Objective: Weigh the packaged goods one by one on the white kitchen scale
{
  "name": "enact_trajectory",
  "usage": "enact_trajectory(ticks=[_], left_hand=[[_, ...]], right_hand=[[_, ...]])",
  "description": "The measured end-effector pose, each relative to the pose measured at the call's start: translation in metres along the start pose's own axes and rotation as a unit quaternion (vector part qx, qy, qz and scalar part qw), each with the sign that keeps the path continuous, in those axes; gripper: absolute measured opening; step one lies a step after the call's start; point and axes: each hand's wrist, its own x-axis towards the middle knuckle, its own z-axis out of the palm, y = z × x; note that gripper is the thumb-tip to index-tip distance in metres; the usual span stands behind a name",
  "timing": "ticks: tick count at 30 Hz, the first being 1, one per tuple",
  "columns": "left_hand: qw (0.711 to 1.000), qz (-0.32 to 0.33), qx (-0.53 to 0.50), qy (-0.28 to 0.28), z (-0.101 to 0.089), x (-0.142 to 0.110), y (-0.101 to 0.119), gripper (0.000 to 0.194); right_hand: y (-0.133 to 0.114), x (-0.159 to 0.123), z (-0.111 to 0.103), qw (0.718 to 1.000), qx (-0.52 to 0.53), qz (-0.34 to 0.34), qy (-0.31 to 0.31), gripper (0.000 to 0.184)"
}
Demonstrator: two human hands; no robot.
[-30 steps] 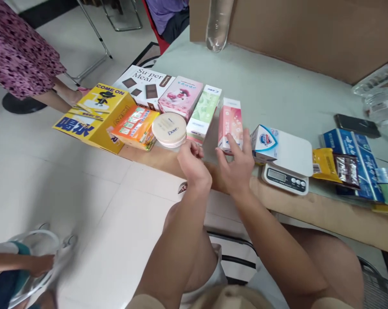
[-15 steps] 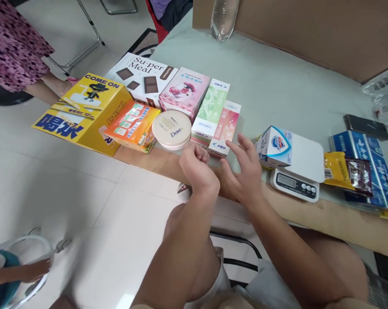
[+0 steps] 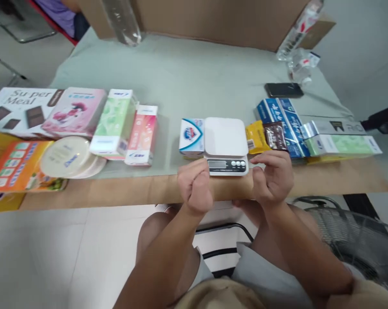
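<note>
**Both hands drop back to the scale**

Gone from the pink carton (image 3: 141, 135), our right hand (image 3: 273, 178) has swung across and now sits at the table's front edge just right of the kitchen scale (image 3: 226, 146), where half a second ago it was stretched flat toward that carton. Its fingers are curled inward, half closed, with nothing in them that we can see; the thumb lies close to the scale's button panel, though we cannot tell if it touches. Our left hand (image 3: 195, 186) is bunched into a loose fist right in front of the scale's left corner, and it too grips nothing visible.

On we go around the table (image 3: 197, 81): the scale's white platform is bare, and a blue-and-white soap box (image 3: 191, 136) stands touching its left side. On its right lie a yellow packet (image 3: 256, 137) and a dark sachet (image 3: 277, 135), overlapping a blue carton (image 3: 282, 118). Further left, the pink carton rests against a green carton (image 3: 115, 124), with a round cream tin (image 3: 65, 156) and an orange pack (image 3: 15, 165) beyond. A black phone (image 3: 283, 89) lies well back on the right.
</note>
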Motion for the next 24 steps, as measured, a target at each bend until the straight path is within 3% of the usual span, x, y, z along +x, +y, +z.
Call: enact_trajectory(ticks=[8,11,14,18,21,24], left_hand=[[0.979,-0.051,0.019,-0.199,0.08,-0.019,-0.026,0.029],[0.962,-0.073,0.07,-0.253,0.122,-0.023,-0.03,0.022],[0.947,-0.095,0.167,-0.259,0.177,-0.026,-0.037,0.007],[0.928,-0.139,0.253,-0.237,0.242,-0.031,-0.05,0.039],[0.915,-0.164,0.248,-0.271,0.263,-0.032,-0.056,0.049],[0.911,-0.167,0.238,-0.293,0.265,-0.034,-0.059,0.049]], right_hand=[[0.083,-0.006,-0.057,0.98,-0.098,0.119,0.128,0.011],[0.113,-0.005,-0.084,0.959,-0.152,0.152,0.186,0.018],[0.155,-0.012,-0.115,0.934,-0.198,0.177,0.239,0.032],[0.22,-0.029,-0.143,0.887,-0.26,0.259,0.279,0.055],[0.255,-0.04,-0.146,0.885,-0.236,0.303,0.261,0.062],[0.269,-0.044,-0.146,0.898,-0.195,0.314,0.241,0.062]])
